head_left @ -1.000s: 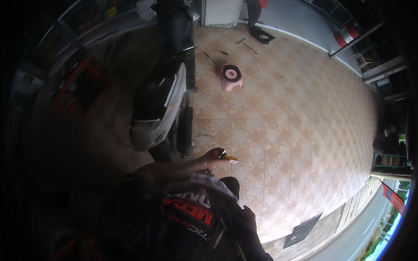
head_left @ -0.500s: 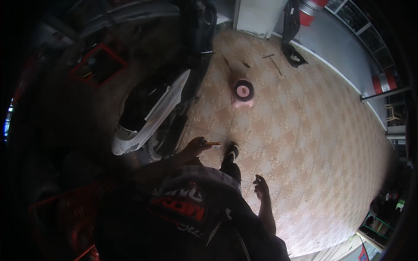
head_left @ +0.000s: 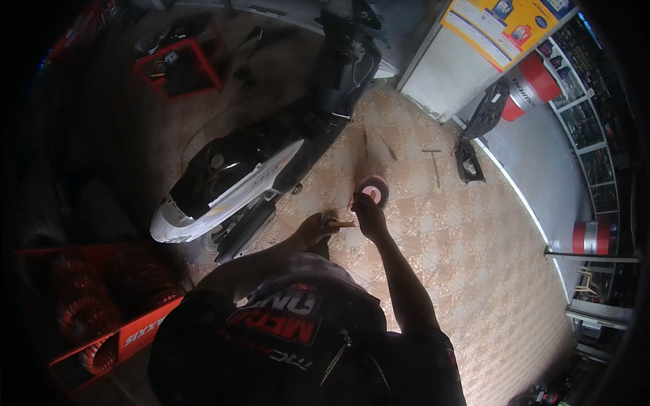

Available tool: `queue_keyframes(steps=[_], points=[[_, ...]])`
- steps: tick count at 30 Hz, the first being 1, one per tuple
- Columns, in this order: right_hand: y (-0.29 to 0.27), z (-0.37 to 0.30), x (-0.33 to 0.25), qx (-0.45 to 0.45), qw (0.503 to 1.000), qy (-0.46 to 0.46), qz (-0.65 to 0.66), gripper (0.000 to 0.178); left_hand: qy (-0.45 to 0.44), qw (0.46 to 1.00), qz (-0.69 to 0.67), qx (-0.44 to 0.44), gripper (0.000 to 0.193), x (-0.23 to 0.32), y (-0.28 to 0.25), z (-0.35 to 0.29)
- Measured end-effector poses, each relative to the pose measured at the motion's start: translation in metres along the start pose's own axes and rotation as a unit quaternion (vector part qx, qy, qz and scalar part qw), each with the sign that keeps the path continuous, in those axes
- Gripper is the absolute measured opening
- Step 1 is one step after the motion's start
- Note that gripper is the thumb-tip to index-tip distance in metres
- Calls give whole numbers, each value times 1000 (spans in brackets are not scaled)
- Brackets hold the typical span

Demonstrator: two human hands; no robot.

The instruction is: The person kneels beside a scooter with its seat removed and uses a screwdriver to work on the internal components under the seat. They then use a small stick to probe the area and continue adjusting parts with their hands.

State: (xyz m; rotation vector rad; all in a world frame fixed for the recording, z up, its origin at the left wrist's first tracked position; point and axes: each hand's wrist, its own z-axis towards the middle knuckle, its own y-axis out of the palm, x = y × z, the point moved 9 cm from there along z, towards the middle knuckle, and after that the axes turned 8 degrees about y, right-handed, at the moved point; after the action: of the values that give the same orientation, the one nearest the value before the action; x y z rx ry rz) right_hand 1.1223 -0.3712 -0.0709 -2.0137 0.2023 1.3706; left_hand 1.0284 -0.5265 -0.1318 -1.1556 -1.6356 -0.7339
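My left hand (head_left: 315,229) is wrapped round one end of a small, thin yellow-orange box (head_left: 343,224), held out in front of my body. Just beyond the box's free end is my right hand (head_left: 368,218), its fingers curled together; whatever they hold, if anything, is too dark and small to make out. Beneath and behind the right hand, a pink stool (head_left: 371,194) with a dark ring on its seat stands on the tiled floor. To the left of my left hand is a motor scooter (head_left: 244,177) with white and black body panels.
A red open-topped tool bin (head_left: 196,65) stands beyond the scooter. Tools, among them a T-handle wrench (head_left: 434,166), lie on the tiles near a black scooter panel (head_left: 468,162). Red-and-white drums (head_left: 531,86) line the right side. A red rack of tyres (head_left: 135,329) is at lower left.
My right hand has come up from my right side to the box, and its fingers have closed. The left hand keeps hold of the box. The whole view has shifted, showing more of the scooter.
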Motion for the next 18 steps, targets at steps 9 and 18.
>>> queue_keyframes(steps=[9,18], points=[[42,134,-46,-71,988,-64,-120,32,-38,997,-36,58,41,21,-60,107],[62,220,-87,-154,961,-164,-163,30,-97,947,-235,197,28,21,-105,120]])
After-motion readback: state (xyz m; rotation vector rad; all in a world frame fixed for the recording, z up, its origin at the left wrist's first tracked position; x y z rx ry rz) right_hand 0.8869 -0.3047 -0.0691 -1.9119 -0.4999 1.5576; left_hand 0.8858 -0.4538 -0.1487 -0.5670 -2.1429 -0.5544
